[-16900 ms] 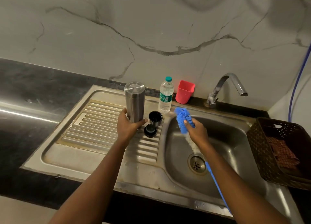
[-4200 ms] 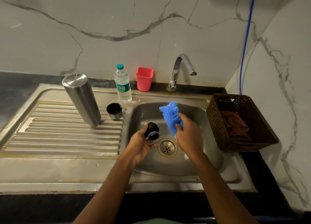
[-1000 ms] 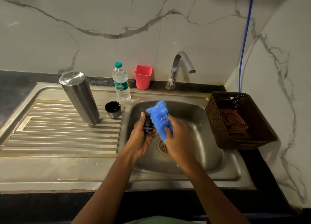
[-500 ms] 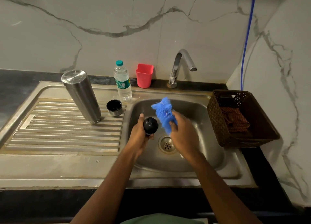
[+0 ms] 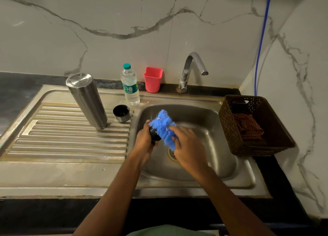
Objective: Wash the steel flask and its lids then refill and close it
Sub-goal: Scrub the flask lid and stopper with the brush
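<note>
Both hands work low over the sink basin (image 5: 204, 122). The left hand (image 5: 144, 143) curls its fingers round the small black inner lid (image 5: 154, 135), while the right hand (image 5: 188, 147) grips the blue brush (image 5: 164, 129) by its bristled head and presses it against that lid. The step in hand looks like scrubbing this stopper. Farther back on the drainboard, the cup lid (image 5: 121, 113) sits mouth up just beside the steel flask (image 5: 87, 101), which stands on end, seemingly mouth down, untouched. Beyond stands the tap (image 5: 192, 67), with no water visibly running. Next, the stopper probably needs rinsing under it, then the cup lid needs scrubbing.
</note>
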